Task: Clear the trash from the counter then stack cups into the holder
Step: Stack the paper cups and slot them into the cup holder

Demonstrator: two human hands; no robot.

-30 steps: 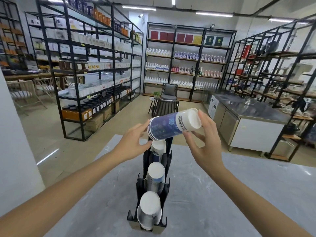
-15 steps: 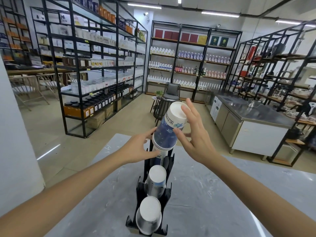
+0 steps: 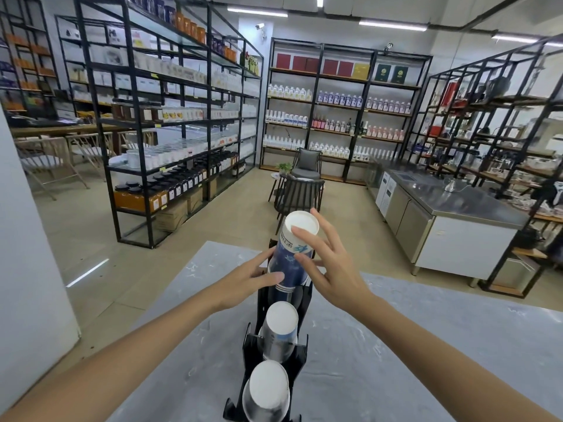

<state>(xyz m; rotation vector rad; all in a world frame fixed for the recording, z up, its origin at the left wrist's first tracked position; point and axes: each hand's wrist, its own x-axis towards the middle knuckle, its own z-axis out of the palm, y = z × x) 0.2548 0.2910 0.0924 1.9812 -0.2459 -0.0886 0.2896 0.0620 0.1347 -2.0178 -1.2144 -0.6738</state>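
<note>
A stack of blue paper cups [image 3: 289, 257], white bottom up, stands upside down in the far slot of the black cup holder [image 3: 300, 356]. My left hand [image 3: 246, 283] presses its fingers on the stack's lower left side. On the right side and top, my right hand [image 3: 330, 269] grips the same stack. Two more inverted stacks fill the nearer slots: a middle cup stack [image 3: 281, 328] and a near cup stack [image 3: 268, 391], both with white bottoms toward me.
The holder stands on a grey marbled counter [image 3: 426, 354] whose far edge lies just beyond the holder. Beyond it are a dark chair [image 3: 300, 193], black shelving racks [image 3: 170, 123] and a steel worktop [image 3: 451, 202] at the right.
The blue cup stack was lying sideways in the air above the holder; both hands have turned it upright, bottom up, and lowered it onto the holder's far slot.
</note>
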